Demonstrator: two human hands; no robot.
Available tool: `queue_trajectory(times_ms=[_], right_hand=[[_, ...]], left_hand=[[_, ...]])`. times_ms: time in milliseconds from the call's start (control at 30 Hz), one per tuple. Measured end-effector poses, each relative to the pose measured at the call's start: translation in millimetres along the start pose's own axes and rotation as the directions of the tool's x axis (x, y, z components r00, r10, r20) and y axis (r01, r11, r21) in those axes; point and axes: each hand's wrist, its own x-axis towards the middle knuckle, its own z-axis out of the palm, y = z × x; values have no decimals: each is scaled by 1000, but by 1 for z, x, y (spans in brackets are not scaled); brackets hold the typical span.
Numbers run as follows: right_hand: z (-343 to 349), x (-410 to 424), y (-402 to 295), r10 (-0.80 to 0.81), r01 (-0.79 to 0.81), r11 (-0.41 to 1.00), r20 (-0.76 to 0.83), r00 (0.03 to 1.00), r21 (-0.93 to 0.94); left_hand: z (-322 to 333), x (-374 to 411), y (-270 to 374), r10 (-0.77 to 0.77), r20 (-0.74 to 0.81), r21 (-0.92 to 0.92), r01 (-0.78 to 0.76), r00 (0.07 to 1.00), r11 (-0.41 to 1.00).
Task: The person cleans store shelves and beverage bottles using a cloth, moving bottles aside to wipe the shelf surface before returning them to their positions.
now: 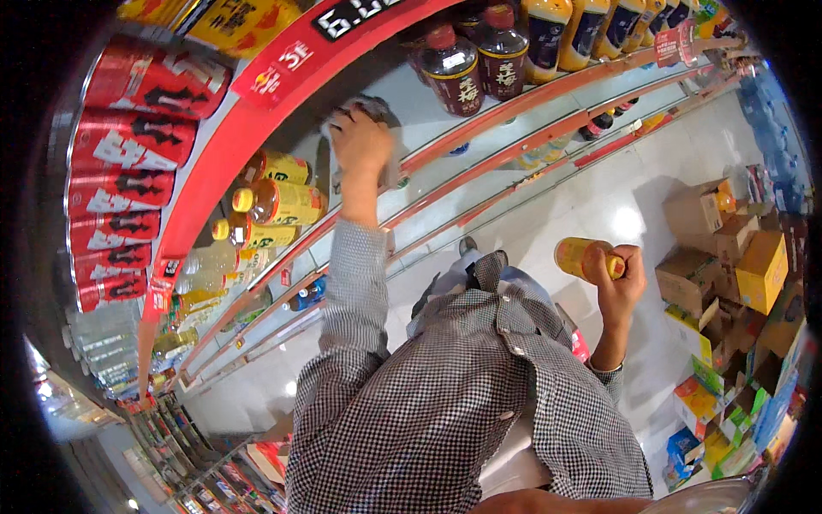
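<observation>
My left hand [363, 141] reaches onto a store shelf [411, 122], its fingers pressed over a blurred grey cloth [374, 103]. Beside that hand, on the left, stand yellow-labelled drink bottles [289, 202] with yellow caps. Dark plum-coloured drink bottles [449, 74] with red caps are to its right on the same shelf. Away from the shelf, above the floor, my right hand [620, 276] grips a yellow-capped drink bottle [575, 257] near its cap. This bottle is tilted almost onto its side and has a yellow label.
A red shelf edge [218, 154] with price displays curves above my left hand. Red cans [138, 148] line the shelf over it. Orange-drink bottles [581, 32] stand farther right. Opened cardboard boxes [690, 276] are piled on the tiled floor [578, 193] at the right.
</observation>
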Motion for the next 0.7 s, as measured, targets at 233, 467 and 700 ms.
queue_trajectory(times_ms=[233,467,700], right_hand=[[-13,-30,17,84,-96,991,-119,989,-95],[-24,-50,14,169,-198,967,-182,969,-160],[-19,-43,-2,146,-164,978,-137,980,-129]], left_hand=[[35,137,-40,125,-43,-130,-130,991,983],[34,154,-15,308,-250,-267,-371,918,889],[18,146,10,416,-351,-330,-526,839,783]])
